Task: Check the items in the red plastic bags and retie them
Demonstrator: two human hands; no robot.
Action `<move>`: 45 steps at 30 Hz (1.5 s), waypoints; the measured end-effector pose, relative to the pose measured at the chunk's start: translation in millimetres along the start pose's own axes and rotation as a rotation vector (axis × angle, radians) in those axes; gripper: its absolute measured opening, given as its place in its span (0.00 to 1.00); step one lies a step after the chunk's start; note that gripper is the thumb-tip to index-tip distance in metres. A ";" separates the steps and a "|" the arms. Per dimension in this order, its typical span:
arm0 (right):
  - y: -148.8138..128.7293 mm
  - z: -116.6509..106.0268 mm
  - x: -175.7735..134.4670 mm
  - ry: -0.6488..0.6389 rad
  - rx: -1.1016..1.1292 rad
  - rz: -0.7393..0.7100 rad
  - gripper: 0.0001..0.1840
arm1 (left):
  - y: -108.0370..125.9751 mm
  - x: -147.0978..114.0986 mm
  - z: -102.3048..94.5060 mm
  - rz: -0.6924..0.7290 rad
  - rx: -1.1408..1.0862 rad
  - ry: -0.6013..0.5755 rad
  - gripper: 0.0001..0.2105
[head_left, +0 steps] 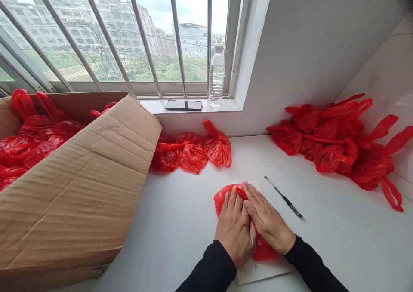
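A red plastic bag (265, 251) lies on a white sheet of paper (258, 274) with some handwriting. Both palms rest on this bag and press it down. My left hand (235, 232) covers its left and middle part, fingers stretched forward, the thumb mostly hidden. Over its right side lies my right hand (266, 219), fingers long and flat, the tips near the bag's far edge and the thumb close to the left fingers. What is inside the bag cannot be seen. A black pen (287, 201) lies on the white table just right of my right hand.
At left stands a large cardboard box (80, 176) holding several red bags (41, 133). Three knotted red bags (192, 152) sit along the wall. More red bags (335, 141) are heaped at the right. The windowsill carries a phone (183, 105) and a clear bottle (216, 78).
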State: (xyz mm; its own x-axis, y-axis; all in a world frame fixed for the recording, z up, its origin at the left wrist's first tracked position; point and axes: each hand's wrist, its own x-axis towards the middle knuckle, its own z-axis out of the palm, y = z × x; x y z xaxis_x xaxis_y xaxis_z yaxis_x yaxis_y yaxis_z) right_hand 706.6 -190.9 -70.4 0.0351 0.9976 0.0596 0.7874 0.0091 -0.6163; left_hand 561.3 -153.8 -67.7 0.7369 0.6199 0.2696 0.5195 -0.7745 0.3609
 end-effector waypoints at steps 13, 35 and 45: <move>0.4 1.1 -0.7 -0.067 0.027 0.028 0.38 | -0.9 -1.5 1.7 -0.005 0.010 -0.007 0.29; -0.3 9.6 -3.0 0.054 0.090 0.013 0.36 | -3.4 -2.5 9.5 -0.032 0.028 0.044 0.29; 21.3 -6.9 -5.9 0.467 0.633 0.222 0.31 | -13.6 -3.4 -8.4 -0.199 -0.022 0.053 0.25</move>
State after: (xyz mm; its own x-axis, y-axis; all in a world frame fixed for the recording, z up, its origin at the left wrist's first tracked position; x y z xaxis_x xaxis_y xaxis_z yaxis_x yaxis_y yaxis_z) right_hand 727.5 -197.0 -78.5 0.5121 0.8506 0.1188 0.2399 -0.0088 -0.9708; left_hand 548.1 -144.3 -66.1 0.5970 0.7664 0.2371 0.6423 -0.6337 0.4312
